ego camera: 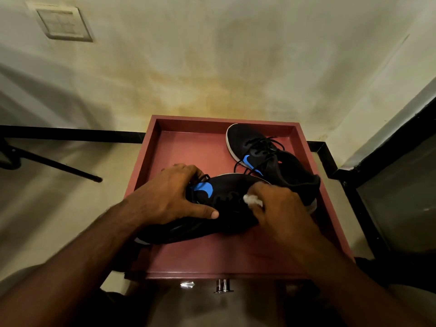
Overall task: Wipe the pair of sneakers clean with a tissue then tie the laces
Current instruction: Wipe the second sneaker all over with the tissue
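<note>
- Head view: left hand [174,194] is gripping the near black fabric sneaker with a blue side mark [226,201], soft and light, lying sideways on the red-brown tray-topped desk [236,256].
- Right hand [280,206] fingers are pinching a crumpled white tissue [252,199] against it.
- No readable writing is showing; the far sneaker [264,156] is sitting unlaced.

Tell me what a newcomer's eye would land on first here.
First the two hands at the centre: the left hand grips the near black sneaker with its bright blue logo, while the right hand presses a white tissue against its side. Behind it, the second sneaker lies with loose laces at the far right of the red tray.
</note>
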`<state>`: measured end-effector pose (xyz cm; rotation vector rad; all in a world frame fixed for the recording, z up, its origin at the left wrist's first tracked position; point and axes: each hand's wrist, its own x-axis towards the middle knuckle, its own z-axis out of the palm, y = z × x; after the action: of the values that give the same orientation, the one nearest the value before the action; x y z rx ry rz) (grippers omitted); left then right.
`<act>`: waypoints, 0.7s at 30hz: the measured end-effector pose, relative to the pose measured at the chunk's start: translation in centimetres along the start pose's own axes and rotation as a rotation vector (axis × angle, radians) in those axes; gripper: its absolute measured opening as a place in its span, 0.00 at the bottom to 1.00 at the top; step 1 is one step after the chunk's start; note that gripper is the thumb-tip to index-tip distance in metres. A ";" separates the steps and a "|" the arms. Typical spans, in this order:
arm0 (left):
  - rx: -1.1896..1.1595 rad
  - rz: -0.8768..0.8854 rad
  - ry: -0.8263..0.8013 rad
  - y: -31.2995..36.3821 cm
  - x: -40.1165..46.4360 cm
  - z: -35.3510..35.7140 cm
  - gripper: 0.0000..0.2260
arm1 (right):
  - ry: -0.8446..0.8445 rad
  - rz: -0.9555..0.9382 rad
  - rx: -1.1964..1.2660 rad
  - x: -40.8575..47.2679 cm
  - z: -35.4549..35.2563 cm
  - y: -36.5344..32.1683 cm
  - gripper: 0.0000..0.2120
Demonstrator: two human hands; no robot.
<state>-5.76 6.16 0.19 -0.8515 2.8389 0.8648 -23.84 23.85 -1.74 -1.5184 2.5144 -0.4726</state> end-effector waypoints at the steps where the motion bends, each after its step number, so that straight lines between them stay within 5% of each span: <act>1: -0.010 -0.006 0.002 0.0 0.0 0.0 0.34 | -0.094 -0.008 -0.021 -0.2 0.1 -0.2 0.11; 3: -0.006 -0.008 0.002 0.1 -0.1 -0.1 0.34 | -0.167 -0.072 -0.011 -1.0 0.3 -0.5 0.09; 8: 0.073 0.023 -0.014 0.0 -0.1 0.1 0.36 | 0.123 0.009 -0.113 0.8 -0.7 1.2 0.08; 13: 0.071 0.034 -0.011 0.0 -0.2 0.2 0.36 | -0.148 0.037 -0.065 -0.3 0.4 -0.6 0.12; 19: 0.101 0.051 -0.021 0.0 -0.2 0.3 0.38 | 0.189 0.029 -0.141 1.4 -0.8 1.6 0.06; 21: 0.085 0.048 -0.020 -0.2 -0.2 0.4 0.38 | 0.020 -0.007 -0.108 0.2 0.4 0.7 0.07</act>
<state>-5.51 6.39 -0.18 -0.7631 2.8663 0.7467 -24.39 23.86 -2.33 -1.5682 2.5894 -0.3607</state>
